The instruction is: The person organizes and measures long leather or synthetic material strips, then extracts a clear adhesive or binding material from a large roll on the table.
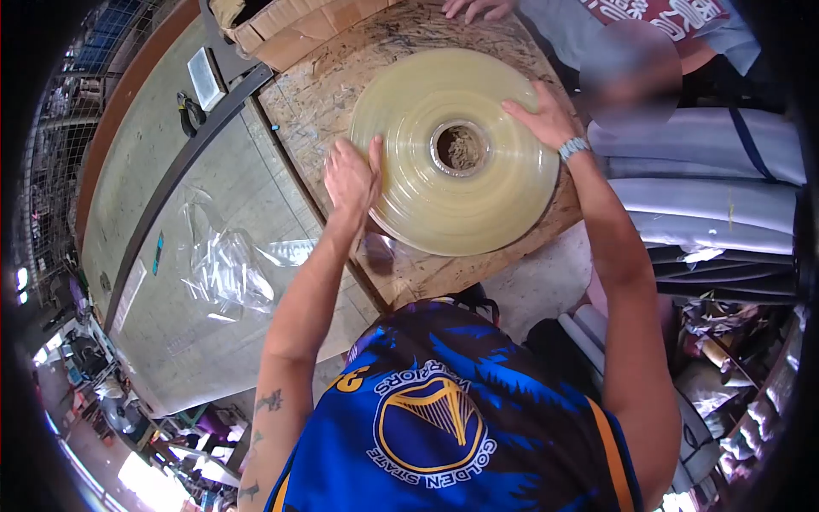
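Note:
A large, pale yellow, translucent roll (pixel 455 209) lies flat on a scuffed wooden board, its round core hole facing up. My left hand (pixel 351 175) is at the roll's left edge, with the thumb on its top and the fingers bent at the rim. At the upper right edge, my right hand (pixel 546 118) rests with the thumb spread over the top and the fingers along the rim. Both hands grip the roll from opposite sides. A watch (pixel 574 148) is on my right wrist.
A cardboard box (pixel 294 32) stands behind the roll. Pliers (pixel 189 114), a blue cutter (pixel 158 253) and crumpled clear plastic (pixel 223 269) lie on the left table. Another person's hand (pixel 479 8) rests at the board's far edge. Wrapped rolls (pixel 699 205) are stacked at right.

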`<state>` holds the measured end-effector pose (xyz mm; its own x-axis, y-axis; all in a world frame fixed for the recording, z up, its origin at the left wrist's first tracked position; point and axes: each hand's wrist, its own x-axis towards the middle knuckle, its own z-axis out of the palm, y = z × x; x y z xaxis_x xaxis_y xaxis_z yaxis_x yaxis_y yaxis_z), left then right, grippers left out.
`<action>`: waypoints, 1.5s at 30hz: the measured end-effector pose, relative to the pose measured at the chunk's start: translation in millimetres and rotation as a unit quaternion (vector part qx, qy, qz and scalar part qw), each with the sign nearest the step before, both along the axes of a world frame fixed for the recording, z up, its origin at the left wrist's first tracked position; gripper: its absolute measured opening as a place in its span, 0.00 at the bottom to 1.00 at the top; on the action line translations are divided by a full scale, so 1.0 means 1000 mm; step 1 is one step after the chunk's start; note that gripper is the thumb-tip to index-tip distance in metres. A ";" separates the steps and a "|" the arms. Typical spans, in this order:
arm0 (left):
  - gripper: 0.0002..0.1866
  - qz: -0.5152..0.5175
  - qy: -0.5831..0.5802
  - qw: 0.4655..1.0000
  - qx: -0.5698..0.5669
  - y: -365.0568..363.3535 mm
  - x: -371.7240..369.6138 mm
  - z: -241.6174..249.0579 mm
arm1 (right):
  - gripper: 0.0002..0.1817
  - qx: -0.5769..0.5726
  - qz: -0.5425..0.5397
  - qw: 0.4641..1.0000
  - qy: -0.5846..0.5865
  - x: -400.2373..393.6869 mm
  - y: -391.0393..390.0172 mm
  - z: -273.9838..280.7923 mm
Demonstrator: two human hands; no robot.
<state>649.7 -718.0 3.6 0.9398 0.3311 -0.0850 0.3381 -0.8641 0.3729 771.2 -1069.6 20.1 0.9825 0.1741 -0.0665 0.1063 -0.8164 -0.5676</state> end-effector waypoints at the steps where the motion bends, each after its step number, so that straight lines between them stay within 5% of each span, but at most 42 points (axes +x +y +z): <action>1: 0.34 -0.040 -0.008 0.999 -0.019 0.007 0.015 0.004 | 0.44 0.013 -0.038 0.999 0.022 -0.013 -0.004 -0.001; 5: 0.43 -0.209 0.010 0.977 -0.032 0.019 0.088 0.014 | 0.37 0.152 -0.178 0.967 0.098 -0.084 -0.008 0.010; 7: 0.48 -0.300 0.038 0.953 -0.027 0.021 0.130 0.013 | 0.33 0.095 -0.174 0.980 0.026 -0.124 -0.007 -0.002; 9: 0.50 -0.373 0.056 0.925 -0.037 0.012 0.163 0.021 | 0.31 0.192 -0.278 0.937 0.086 -0.163 0.013 -0.016; 11: 0.51 -0.420 0.026 0.907 -0.018 -0.005 0.188 0.015 | 0.31 0.215 -0.296 0.931 0.004 -0.197 0.036 -0.018; 13: 0.49 -0.411 0.068 0.909 0.015 -0.025 0.192 0.040 | 0.30 0.219 -0.311 0.923 -0.049 -0.210 0.057 -0.021; 17: 0.42 -0.333 -0.204 0.920 0.032 -0.030 0.171 0.004 | 0.29 0.212 -0.313 0.925 -0.039 -0.215 0.064 -0.020; 19: 0.41 -0.224 -0.163 0.960 -0.046 -0.012 0.114 0.031 | 0.29 0.206 -0.318 0.925 -0.003 -0.218 0.060 -0.017; 23: 0.37 -0.213 -0.115 0.969 -0.042 0.039 -0.062 0.070 | 0.28 0.125 -0.356 0.926 0.001 -0.218 0.058 -0.018; 24: 0.35 -0.222 -0.068 0.972 -0.038 0.044 -0.102 0.069 | 0.28 0.092 -0.359 0.929 -0.007 -0.220 0.056 -0.023; 27: 0.22 -0.296 -0.077 0.952 -0.025 0.062 -0.172 0.009 | 0.29 0.235 -0.321 0.917 0.018 -0.219 0.038 -0.052; 29: 0.11 -0.292 -0.010 0.951 -0.102 0.082 -0.177 0.025 | 0.31 0.276 -0.306 0.911 -0.006 -0.214 0.048 -0.043; 32: 0.09 -0.202 0.027 0.963 -0.179 0.124 -0.186 0.064 | 0.31 0.254 -0.290 0.923 0.015 -0.212 0.047 -0.030; 36: 0.12 -0.141 0.009 0.980 -0.143 0.230 -0.186 0.067 | 0.32 0.247 -0.297 0.922 -0.033 -0.212 0.035 -0.054; 37: 0.12 -0.085 0.032 0.989 -0.119 0.250 -0.176 0.088 | 0.33 0.120 -0.319 0.940 -0.014 -0.213 0.033 -0.047; 41: 0.14 -0.038 -0.069 0.996 -0.033 0.350 -0.154 0.099 | 0.35 0.095 -0.348 0.932 -0.030 -0.213 0.036 -0.051; 44: 0.16 -0.035 -0.003 0.996 0.085 0.379 -0.156 0.094 | 0.36 0.184 -0.296 0.935 -0.063 -0.216 0.033 -0.058; 45: 0.17 -0.027 0.014 0.998 0.048 0.390 -0.163 0.074 | 0.37 0.017 -0.291 0.956 -0.016 -0.219 0.017 -0.062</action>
<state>486.7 -327.5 77.1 0.9539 0.2887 -0.0820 0.3001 -0.9126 0.2776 552.5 -1053.1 -41.5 0.9150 -0.4017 -0.0390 -0.3432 -0.7236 -0.5988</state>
